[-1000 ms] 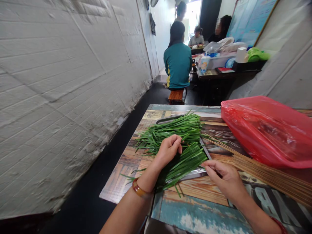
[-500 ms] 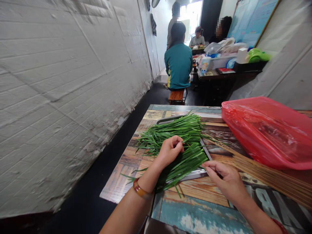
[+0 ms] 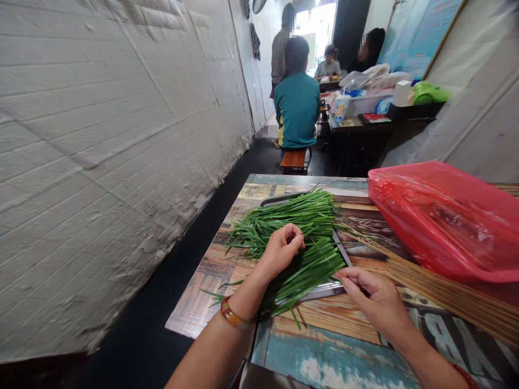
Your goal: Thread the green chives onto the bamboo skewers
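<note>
A heap of long green chive leaves (image 3: 292, 221) lies across a metal tray (image 3: 324, 290) on the painted wooden table (image 3: 324, 346). My left hand (image 3: 281, 250) rests on the chives with its fingers curled in, pinching some leaves. My right hand (image 3: 375, 300) sits at the tray's near right corner, fingers drawn together around a thin bamboo skewer. A bundle of bamboo skewers (image 3: 446, 292) lies to its right on the table.
A red plastic bag (image 3: 441, 216) fills the table's far right. A white brick wall (image 3: 101, 151) runs along the left beside a dark floor aisle. Ahead, a person in a teal top (image 3: 297, 108) sits on a wooden stool; other people and a cluttered table stand further back.
My hands have barely shifted; the left fingers curl slightly tighter on the chives. The standing person in the background has stepped left, nearer the wall.
</note>
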`<action>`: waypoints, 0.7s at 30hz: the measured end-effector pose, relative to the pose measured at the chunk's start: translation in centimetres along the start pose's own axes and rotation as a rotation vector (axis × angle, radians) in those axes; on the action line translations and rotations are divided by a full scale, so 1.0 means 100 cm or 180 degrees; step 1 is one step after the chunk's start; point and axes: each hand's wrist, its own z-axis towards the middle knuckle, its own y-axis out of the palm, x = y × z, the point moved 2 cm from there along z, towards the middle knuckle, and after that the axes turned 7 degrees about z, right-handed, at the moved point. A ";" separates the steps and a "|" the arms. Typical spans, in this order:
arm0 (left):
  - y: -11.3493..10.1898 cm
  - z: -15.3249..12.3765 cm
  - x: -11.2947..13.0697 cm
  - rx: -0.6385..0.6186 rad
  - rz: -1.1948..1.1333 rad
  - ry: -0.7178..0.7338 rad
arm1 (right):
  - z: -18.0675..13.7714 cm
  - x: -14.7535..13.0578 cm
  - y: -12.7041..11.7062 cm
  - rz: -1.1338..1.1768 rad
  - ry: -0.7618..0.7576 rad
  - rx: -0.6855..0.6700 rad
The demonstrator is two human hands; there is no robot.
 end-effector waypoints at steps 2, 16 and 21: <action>-0.002 -0.001 0.002 -0.0011 0.0022 0.0036 | 0.000 0.000 0.000 -0.0009 -0.0011 -0.0015; -0.003 -0.003 0.005 -0.0337 0.0215 0.0105 | 0.000 0.005 0.001 -0.0067 0.0005 -0.0066; -0.002 -0.002 0.002 -0.0299 0.0196 0.0120 | 0.000 0.002 0.000 -0.0102 0.0010 -0.0026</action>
